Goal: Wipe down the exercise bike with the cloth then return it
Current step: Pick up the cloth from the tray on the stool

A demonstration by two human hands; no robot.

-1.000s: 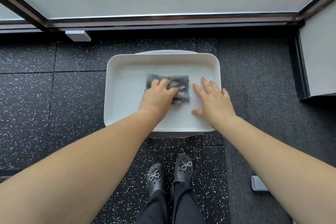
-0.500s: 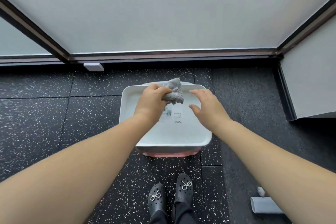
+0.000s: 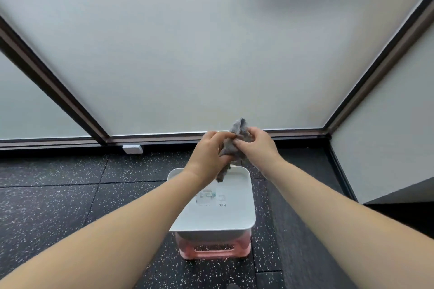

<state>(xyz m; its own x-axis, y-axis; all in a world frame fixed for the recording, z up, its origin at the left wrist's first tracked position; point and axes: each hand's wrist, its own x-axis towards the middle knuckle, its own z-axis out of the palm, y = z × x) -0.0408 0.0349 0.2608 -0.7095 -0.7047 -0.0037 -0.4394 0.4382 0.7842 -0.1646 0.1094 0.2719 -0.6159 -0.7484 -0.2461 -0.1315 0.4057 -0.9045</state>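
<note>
Frosted window wall (image 3: pixel 211 42) fills view; exercise bike not visible. White tray (image 3: pixel 237 216) sits on pink box (image 3: pixel 213 250), empty of cloth. Left hand (image 3: pixel 207 157) and right hand (image 3: pixel 257 144) close together, both pinching grey cloth (image 3: pixel 237 135) above tray, probably to unfold it for wiping.

white tray (image 3: pixel 244 216) below, frosted glass wall (image 3: pixel 211 54) ahead

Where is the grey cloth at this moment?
In the head view, the grey cloth is held up between the left hand and the right hand, above the far edge of the white tray, near the centre.
</note>
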